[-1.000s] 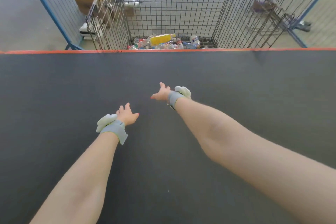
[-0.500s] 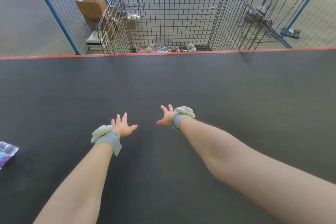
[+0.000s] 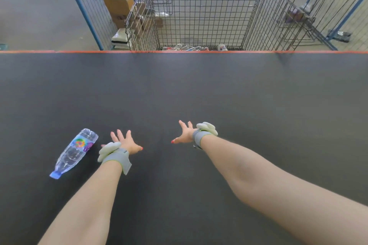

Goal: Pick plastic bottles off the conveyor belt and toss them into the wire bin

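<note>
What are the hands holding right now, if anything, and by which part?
Nothing is held. The left hand and right hand hover open over the conveyor belt; the clear bottle lies ungripped beside the left hand.

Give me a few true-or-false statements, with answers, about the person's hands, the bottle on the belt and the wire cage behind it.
1. A clear plastic bottle with a blue cap lies on its side on the dark conveyor belt. True.
2. The left hand grips that bottle. False: its fingers are spread and it holds nothing; the bottle lies beside it, on its outer side.
3. The right hand holds nothing. True.
4. The black wire bin beyond the belt's orange edge is empty. False: several bottles lie at its bottom.
</note>
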